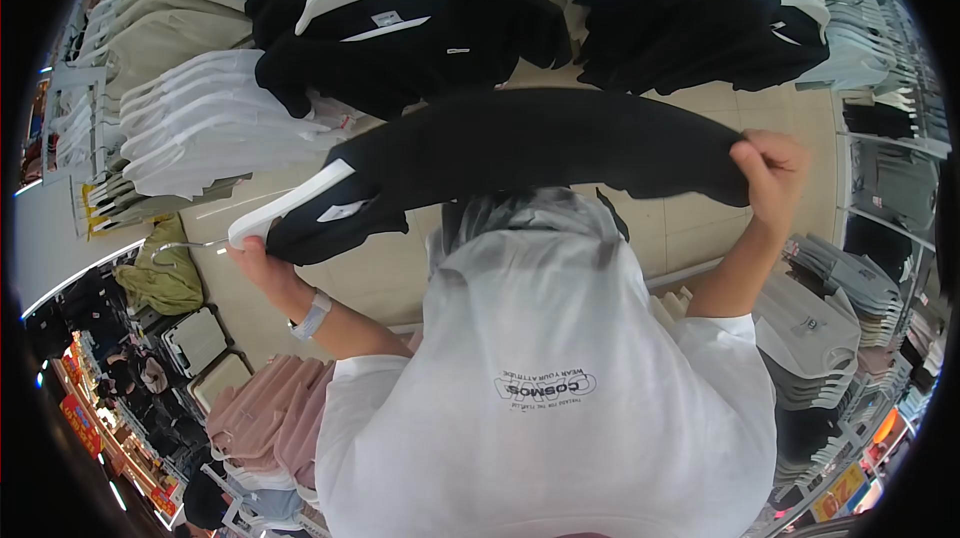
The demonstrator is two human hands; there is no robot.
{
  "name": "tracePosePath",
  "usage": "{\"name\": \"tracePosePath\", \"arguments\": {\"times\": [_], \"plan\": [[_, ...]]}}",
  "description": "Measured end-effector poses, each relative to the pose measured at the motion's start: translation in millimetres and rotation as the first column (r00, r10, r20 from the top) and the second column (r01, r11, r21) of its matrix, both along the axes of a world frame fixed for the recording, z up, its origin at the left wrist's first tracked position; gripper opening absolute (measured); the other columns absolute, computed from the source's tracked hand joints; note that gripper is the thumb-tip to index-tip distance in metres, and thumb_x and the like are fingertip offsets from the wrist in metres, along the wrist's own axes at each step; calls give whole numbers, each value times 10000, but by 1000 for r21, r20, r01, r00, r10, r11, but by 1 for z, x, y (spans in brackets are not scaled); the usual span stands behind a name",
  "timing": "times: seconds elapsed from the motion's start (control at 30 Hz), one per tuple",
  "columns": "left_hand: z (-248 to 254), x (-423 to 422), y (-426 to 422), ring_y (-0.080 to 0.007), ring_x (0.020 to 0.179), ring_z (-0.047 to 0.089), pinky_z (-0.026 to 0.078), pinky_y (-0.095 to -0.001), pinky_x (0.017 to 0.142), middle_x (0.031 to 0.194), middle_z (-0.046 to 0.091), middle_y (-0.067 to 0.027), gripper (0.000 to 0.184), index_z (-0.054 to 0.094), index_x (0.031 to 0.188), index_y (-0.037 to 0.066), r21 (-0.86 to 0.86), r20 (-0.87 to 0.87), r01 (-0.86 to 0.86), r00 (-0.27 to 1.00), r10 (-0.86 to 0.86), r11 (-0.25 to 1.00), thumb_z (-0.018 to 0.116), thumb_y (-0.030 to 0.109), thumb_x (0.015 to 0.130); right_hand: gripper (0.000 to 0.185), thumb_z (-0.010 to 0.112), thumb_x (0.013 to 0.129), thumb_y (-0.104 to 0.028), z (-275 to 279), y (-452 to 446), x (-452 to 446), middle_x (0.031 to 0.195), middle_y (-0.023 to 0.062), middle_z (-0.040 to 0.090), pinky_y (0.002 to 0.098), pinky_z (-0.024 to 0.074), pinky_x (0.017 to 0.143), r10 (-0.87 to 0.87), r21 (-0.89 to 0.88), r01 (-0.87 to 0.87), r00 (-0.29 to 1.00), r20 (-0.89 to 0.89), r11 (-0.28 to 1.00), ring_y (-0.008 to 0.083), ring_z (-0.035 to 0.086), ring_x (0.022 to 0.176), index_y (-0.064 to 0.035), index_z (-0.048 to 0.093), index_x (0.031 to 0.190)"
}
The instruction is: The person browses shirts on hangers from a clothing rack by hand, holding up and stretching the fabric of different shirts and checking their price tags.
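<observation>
A black garment point(560, 138) is stretched sideways in front of my body, above my white T-shirt. At its left end a white hanger point(300, 196) lies against the fabric, its metal hook pointing left. My left hand point(262, 263) is closed round the lower end of this hanger and the fabric beside it. With fingers and thumb pressed together, my right hand point(772, 170) grips the far right end of the black garment. A small white label shows near the hanger.
Black shirts on white hangers point(400, 48) hang ahead, white shirts point(190, 128) at the left and more black ones point(690, 28) at the right. Pink garments point(270, 408) are low left, grey-white ones point(805, 328) low right. Tiled floor point(350, 288) shows between racks.
</observation>
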State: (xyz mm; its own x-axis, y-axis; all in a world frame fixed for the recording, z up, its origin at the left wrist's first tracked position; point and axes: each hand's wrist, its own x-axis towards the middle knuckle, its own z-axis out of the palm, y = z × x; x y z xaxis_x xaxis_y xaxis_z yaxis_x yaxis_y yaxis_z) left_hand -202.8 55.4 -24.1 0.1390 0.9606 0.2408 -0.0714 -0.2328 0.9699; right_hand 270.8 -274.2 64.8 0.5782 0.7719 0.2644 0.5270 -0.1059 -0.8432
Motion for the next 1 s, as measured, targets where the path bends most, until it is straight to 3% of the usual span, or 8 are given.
{"name": "tracePosePath", "arguments": {"times": [0.1, 0.27, 0.33, 0.37, 0.47, 0.67, 0.8, 1.0], "plan": [[-5, -3, 5, -243, 921, 602, 485, -381, 856, 1004, 596, -166, 659, 485, 1085, -47, 13, -78, -7, 997, 8, 1000, 743, 469, 767, 160, 759, 786, -105, -10, 4, 1, 588, -29, 552, 198, 324, 511, -431, 40, 434, 900, -61, 900, 32, 430, 547, 31, 685, 746], [-4, 19, -3, -226, 912, 582, 464, -370, 851, 1012, 592, -145, 663, 490, 1090, -39, 26, -144, -21, 989, 25, 999, 737, 485, 768, 168, 733, 822, -123, -14, 13, -2, 555, -44, 532, 196, 336, 526, -412, -23, 417, 903, 120, 908, 30, 449, 563, 21, 688, 747], [15, 52, -23, -179, 775, 555, 444, -318, 723, 862, 600, -102, 551, 574, 906, -23, 131, -141, 49, 990, -30, 990, 733, 486, 765, 158, 747, 787, -126, -22, 6, 6, 689, 3, 607, 223, 409, 602, -286, -420, 276, 957, 40, 864, 79, 533, 661, 7, 679, 840], [46, 77, -27, -151, 606, 505, 387, -292, 569, 648, 556, -58, 490, 595, 703, -6, 260, -264, 279, 941, -210, 925, 735, 460, 758, 158, 747, 787, -126, -19, 12, 2, 689, 3, 607, 223, 409, 602, -281, -418, 271, 959, 40, 867, 79, 533, 661, 7, 679, 840], [72, 108, -25, -151, 474, 447, 320, -280, 465, 524, 497, -46, 458, 586, 609, -3, 196, -350, 600, 782, -516, 776, 750, 401, 750, 451, 785, 685, -165, -5, 34, -18, 1098, 75, 600, 322, 451, 812, 120, -190, -84, 975, 186, 978, 216, 565, 973, -41, 615, 1084], [84, 151, -32, -105, 456, 466, 333, -254, 443, 548, 556, -70, 266, 623, 653, -21, 112, -434, 707, 667, -606, 698, 823, 153, 672, 314, 757, 735, -181, -19, 75, -72, 882, 134, 623, 324, 467, 662, 317, -306, -305, 948, -10, 902, 294, 588, 751, 6, 628, 953], [85, 177, -21, -89, 491, 499, 387, -242, 483, 556, 580, -67, 241, 644, 706, -28, 90, -564, 558, 711, -420, 825, 800, 156, 688, 262, 730, 791, -222, -32, 82, -74, 704, 125, 572, 347, 420, 544, 276, -258, -256, 960, 43, 932, 303, 534, 603, 6, 613, 845], [65, 208, 17, -68, 613, 525, 441, -238, 588, 664, 615, -49, 327, 701, 967, 6, 83, -435, 655, 702, -564, 751, 787, 204, 722, 282, 724, 813, -227, -51, 104, -72, 631, 142, 520, 346, 398, 508, 133, -183, -106, 981, 140, 977, 294, 473, 532, 12, 576, 789]]}}
